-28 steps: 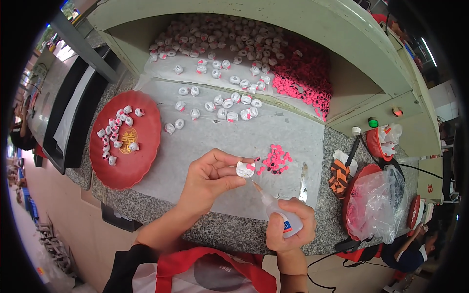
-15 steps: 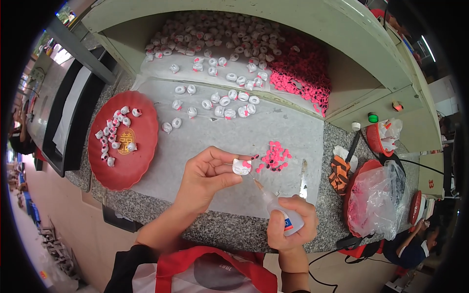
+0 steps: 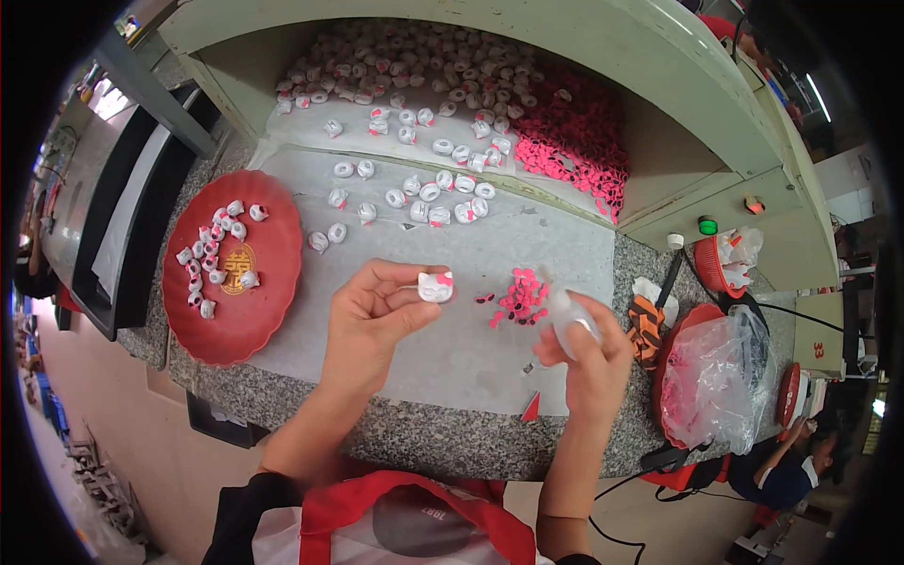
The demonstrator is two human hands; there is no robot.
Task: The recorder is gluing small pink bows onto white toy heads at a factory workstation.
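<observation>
Left hand: pinches white cat-shaped bead
Right hand: grips translucent rounded plastic bottle
Likely gluing: next needs steady aim

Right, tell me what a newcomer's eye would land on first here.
The big red plate at the left, dotted with small white figures, would probably catch the eye first. Then comes the bright pink heap at the right inside the cabinet, and the pink-marked white figure in the left hand, mid-picture.
</observation>
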